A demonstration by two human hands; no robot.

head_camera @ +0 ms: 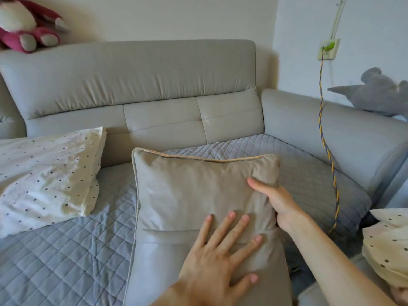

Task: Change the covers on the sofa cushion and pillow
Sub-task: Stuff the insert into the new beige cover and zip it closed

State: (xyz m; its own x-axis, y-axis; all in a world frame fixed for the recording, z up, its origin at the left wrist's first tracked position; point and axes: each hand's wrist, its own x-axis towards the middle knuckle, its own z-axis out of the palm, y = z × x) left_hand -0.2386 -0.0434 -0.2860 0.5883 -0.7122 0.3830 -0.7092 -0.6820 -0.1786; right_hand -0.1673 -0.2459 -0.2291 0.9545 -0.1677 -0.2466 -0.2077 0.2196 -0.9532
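A beige cushion (pixel 187 195) with piped edges lies on the grey quilted seat cover (pixel 66 250) of the sofa. My left hand (pixel 220 257) presses flat on its lower front with the fingers spread. My right hand (pixel 278 202) grips the cushion's right edge, thumb on the front and fingers hidden behind. A white pillow with dark dots (pixel 48 173) rests on the seat at the left. Another piece of dotted cream fabric (pixel 388 246) lies bunched at the right edge of the view.
The grey sofa backrest (pixel 132 80) runs behind, with its corner section (pixel 320 129) to the right. A pink plush toy (pixel 26 23) sits on the backrest top left, a grey plush (pixel 379 93) at right. A braided cable (pixel 326 151) hangs from a wall socket (pixel 329 49).
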